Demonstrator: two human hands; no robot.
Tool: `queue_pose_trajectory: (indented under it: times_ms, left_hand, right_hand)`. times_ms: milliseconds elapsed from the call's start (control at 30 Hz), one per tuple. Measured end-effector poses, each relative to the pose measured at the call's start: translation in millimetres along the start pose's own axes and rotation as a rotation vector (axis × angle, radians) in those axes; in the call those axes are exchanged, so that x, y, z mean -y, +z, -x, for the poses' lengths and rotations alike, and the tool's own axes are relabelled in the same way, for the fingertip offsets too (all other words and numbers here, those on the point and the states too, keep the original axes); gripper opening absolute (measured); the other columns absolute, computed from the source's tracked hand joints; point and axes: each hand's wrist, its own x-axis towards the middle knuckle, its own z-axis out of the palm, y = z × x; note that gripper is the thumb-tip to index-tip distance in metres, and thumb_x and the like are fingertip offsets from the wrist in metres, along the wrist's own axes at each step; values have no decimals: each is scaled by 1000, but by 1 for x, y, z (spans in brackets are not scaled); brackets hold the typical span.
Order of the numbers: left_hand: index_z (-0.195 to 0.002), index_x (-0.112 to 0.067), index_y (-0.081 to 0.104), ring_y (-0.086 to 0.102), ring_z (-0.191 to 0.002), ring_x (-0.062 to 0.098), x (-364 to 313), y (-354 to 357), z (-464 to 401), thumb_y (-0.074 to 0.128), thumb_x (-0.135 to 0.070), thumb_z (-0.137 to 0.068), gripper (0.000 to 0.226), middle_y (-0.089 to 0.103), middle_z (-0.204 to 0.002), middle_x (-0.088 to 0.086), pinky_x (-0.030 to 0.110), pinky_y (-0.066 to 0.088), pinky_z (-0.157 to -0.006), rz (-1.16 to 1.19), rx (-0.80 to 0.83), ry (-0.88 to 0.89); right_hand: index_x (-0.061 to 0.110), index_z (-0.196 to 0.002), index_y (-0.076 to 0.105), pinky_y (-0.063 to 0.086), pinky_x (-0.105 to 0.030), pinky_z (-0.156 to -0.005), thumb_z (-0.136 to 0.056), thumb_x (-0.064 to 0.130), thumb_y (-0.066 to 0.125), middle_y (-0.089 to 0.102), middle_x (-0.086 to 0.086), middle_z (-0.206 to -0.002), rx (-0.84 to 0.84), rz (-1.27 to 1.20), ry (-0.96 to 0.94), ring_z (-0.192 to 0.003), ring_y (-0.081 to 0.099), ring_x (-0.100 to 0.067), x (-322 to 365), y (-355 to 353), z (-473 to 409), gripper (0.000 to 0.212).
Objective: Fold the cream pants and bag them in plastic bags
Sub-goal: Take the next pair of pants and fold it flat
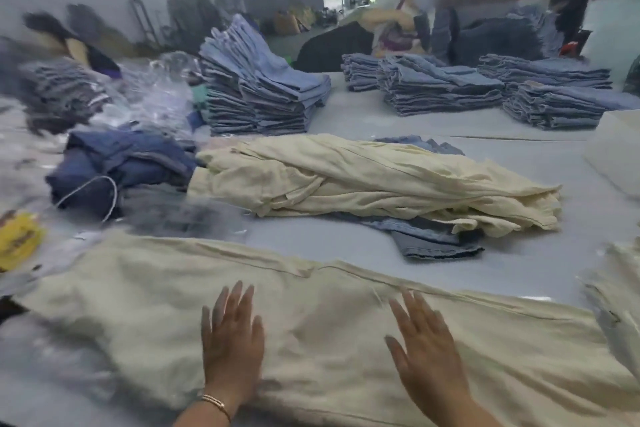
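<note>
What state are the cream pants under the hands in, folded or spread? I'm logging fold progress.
Spread. The cream pants lie flat across the table, the left hand and right hand resting open on them.

Cream pants (pixel 311 340) and a cream pile (pixel 374 180); light blue jeans stacks (pixel 263 94); navy clothes (pixel 117 163); yellow packet (pixel 17 239); grey table (pixel 346 121).

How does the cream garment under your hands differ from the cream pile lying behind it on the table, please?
The cream garment spread flat at the near edge lies as a single smoothed layer; the cream pile of bunched fabric is heaped and wrinkled. The left hand and right hand rest flat on the near garment; nothing touches the pile. The pile sits partly on blue denim. Both share the same cream colour.
</note>
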Motion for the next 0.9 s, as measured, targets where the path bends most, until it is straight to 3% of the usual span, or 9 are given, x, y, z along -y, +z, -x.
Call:
queue_pose_trajectory:
  times_ms: [100,167,267,367,467,567,667,800,900]
  left_hand:
    - [-140,-27,49,40,-137,28,58,3,-3,16,-50,-98,58,44,-148,2,56,30,-107,-135,341,-42]
    - [-150,-38,21,13,-148,17,87,13,-11,20,-53,-99,54,14,-160,-9,46,13,-117,-109,538,1]
    - [-148,-38,28,13,-146,7,141,7,-38,29,-50,-100,49,20,-158,-14,32,8,-119,0,385,-15]
    - [-134,-23,54,35,-136,19,218,-20,-75,50,-34,-95,40,47,-144,-2,33,26,-114,52,103,-145]
    - [-125,-18,57,44,-124,23,296,-40,-115,55,-25,-90,37,55,-132,1,34,37,-102,-11,90,-343]
    - [-124,-16,56,47,-119,28,355,-47,-147,56,-30,-87,40,55,-130,6,37,41,-97,-73,142,-432]
    - [-124,-13,53,50,-117,32,391,-49,-174,62,-49,-80,57,56,-128,10,39,43,-92,-66,259,-542]
    - [-127,-20,49,53,-116,29,408,-46,-198,55,-71,-72,75,58,-126,5,38,40,-87,-192,480,-571]
    - [-120,-19,54,58,-109,27,413,-40,-203,56,-67,-78,63,62,-120,5,33,43,-83,-154,481,-495]
  right_hand:
    - [25,-148,-13,-18,-25,-112,-99,51,25,-22,9,-154,54,20,-10,-143,-19,-14,44,31,-27,67]
    - [30,-146,-22,-9,-32,-117,-95,53,0,-30,8,-153,161,58,82,-144,-23,-13,55,53,-39,60]
    - [36,-148,-16,2,-35,-120,-95,62,12,-21,12,-157,167,177,206,-147,-10,-8,56,78,-51,66]
    - [42,-146,-14,4,-32,-119,-91,68,12,-27,24,-148,132,177,186,-145,-9,-2,47,86,-54,66]
    - [32,-138,35,11,-24,-114,-77,79,-12,20,19,-150,75,108,254,-143,11,-1,46,101,-74,91]
    - [18,-123,59,42,-43,-101,-93,48,33,55,-4,-132,-114,14,495,-120,51,-27,79,101,-117,50]
    - [15,-114,63,43,-45,-94,-88,26,59,62,-8,-119,-241,-48,480,-109,55,-33,120,96,-157,29]
    - [32,-133,44,21,-37,-110,-95,41,46,48,11,-136,150,340,314,-130,41,-12,145,101,-181,39]
    - [34,-116,49,36,-31,-95,-92,57,40,51,13,-114,204,458,371,-113,48,-10,143,97,-183,34]
